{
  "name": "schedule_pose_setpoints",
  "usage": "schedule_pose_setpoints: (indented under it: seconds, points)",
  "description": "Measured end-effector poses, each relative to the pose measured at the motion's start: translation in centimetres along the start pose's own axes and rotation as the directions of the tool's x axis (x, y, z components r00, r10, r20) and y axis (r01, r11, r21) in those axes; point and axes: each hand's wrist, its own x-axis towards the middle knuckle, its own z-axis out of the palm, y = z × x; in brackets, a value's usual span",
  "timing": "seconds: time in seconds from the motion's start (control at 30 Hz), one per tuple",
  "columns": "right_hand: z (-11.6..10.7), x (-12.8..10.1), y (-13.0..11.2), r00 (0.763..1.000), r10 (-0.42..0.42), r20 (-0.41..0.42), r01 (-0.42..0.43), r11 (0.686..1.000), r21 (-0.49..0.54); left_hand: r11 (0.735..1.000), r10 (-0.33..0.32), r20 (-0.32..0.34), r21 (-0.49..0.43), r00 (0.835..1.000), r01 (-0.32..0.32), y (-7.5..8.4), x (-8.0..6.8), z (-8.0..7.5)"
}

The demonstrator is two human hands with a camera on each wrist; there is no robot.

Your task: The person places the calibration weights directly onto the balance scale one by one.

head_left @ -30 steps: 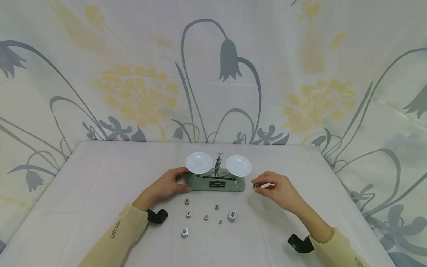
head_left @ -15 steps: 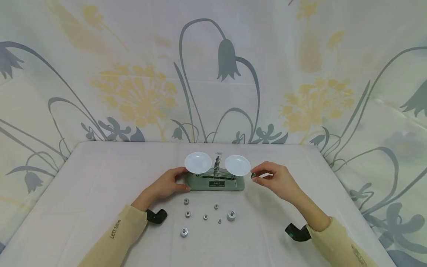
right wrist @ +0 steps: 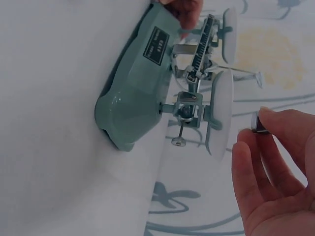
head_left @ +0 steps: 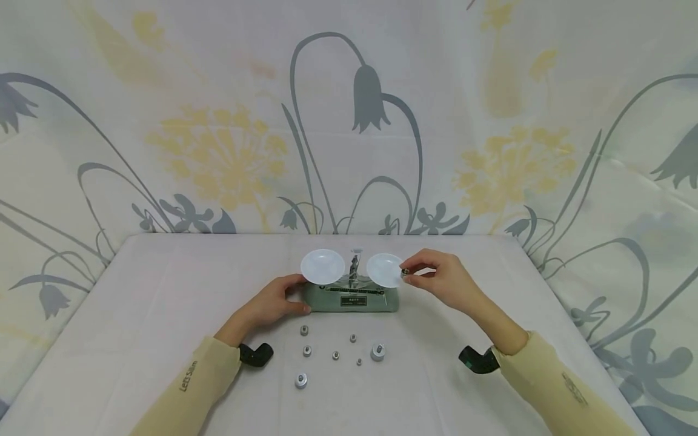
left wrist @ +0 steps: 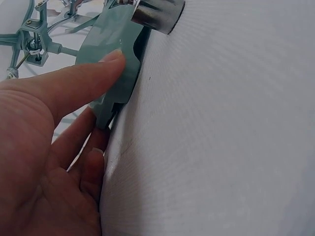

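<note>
A green balance scale (head_left: pixel 327 301) with two white pans stands on the table. My left hand (head_left: pixel 272 303) grips the left end of its base; in the left wrist view the thumb (left wrist: pixel 93 81) lies on the green base and other fingers sit behind the end. Between thumb and fingertips, my right hand (head_left: pixel 449 281) pinches a small metal weight (right wrist: pixel 256 124). It hovers at the outer edge of the right pan (head_left: pixel 383 270), above pan level in the right wrist view. Nothing lies on the left pan (head_left: pixel 322 266).
Several metal weights of different sizes stand in front of the scale, among them a large one (head_left: pixel 378 352) at the right and another (head_left: pixel 301 381) nearest me. A white cloth (head_left: pixel 163 339) covers the table. Behind it hangs a flower-patterned curtain (head_left: pixel 338 151).
My right hand has moved left and away from me, bringing the weight from beside the scale up to the right pan's edge. The left hand keeps its grip on the base.
</note>
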Motion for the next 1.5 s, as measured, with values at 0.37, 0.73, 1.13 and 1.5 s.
schedule_pose_setpoints:
  seconds: [0.37,0.73,1.13,1.5]
  points:
    - [0.2,2.2,-0.1,1.000,-0.011,0.019,0.013,0.998,-0.063,1.000,-0.019,-0.007,-0.009,1.000,0.019,0.0,-0.1,0.1]
    - [0.8,4.3,0.1,0.997,-0.014,0.069,0.019,0.997,-0.068,1.000,-0.011,-0.009,-0.008,1.000,0.011,-0.1,0.0,0.1]
    - [2.1,5.4,0.8,0.995,-0.016,0.103,0.024,0.997,-0.079,1.000,-0.009,-0.009,0.000,1.000,0.009,-0.1,-0.1,0.1]
    - [2.8,5.7,0.5,0.993,-0.001,0.116,0.010,0.997,-0.073,1.000,-0.015,-0.003,0.003,1.000,0.015,0.1,-0.1,0.1]
